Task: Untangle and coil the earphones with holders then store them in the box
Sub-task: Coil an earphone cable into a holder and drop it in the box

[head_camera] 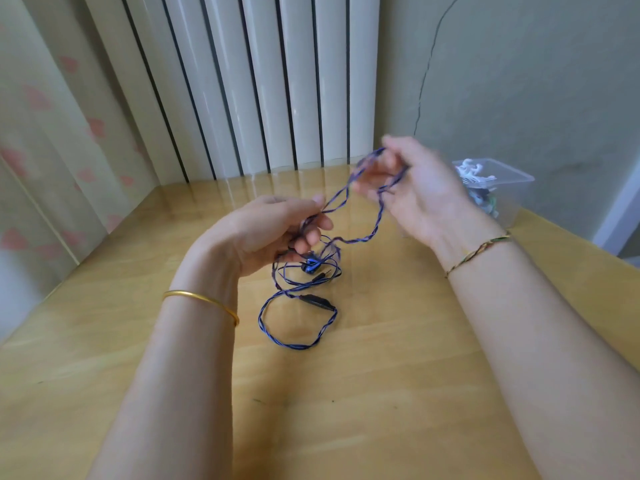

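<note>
The blue-and-black twisted-cable earphones (317, 302) span both grips, with tangled loops lying below the left one; the clear plastic box (509, 188) stands beyond the right grip.

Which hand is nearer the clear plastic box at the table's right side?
Right. The right hand, pinching the blue earphone cable, is raised just left of the clear box, overlapping its edge in view. The left hand holds the cable farther left.

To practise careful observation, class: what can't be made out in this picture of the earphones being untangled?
Head view:
- Right hand: fingertips smeared by motion blur.
- Box: contents partly behind the right hand, too small to identify.
- Earphones: cable inside the left hand hidden by its curled fingers.
</note>
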`<state>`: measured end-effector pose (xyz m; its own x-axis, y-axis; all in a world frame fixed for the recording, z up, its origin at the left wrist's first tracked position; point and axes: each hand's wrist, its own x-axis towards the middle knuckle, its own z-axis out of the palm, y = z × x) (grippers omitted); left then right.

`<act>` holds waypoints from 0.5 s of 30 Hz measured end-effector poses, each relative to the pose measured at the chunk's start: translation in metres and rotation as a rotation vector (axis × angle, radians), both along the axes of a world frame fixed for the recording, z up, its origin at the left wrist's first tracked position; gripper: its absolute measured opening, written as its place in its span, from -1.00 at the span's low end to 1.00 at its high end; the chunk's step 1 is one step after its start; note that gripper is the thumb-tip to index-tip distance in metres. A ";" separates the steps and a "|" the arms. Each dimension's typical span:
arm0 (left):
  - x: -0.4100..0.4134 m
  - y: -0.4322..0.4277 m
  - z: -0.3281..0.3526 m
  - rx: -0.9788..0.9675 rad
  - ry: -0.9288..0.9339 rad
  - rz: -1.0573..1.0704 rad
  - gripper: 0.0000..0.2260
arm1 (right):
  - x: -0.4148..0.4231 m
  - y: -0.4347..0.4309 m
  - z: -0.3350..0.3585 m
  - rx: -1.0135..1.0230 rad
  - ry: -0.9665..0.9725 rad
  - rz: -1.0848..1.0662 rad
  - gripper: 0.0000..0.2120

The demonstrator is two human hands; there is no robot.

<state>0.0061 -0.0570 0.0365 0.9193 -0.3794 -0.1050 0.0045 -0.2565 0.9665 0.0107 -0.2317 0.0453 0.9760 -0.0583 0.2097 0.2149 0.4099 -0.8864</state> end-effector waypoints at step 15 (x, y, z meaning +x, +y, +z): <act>-0.007 0.023 0.011 0.351 -0.096 0.079 -0.91 | 0.005 -0.018 -0.016 -0.951 -0.157 -0.728 -0.71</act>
<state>-0.0006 -0.0344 0.0479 0.9563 -0.2629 -0.1278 -0.0491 -0.5753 0.8165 0.0156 -0.2494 0.0294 0.7391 -0.3420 0.5804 0.2564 -0.6538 -0.7119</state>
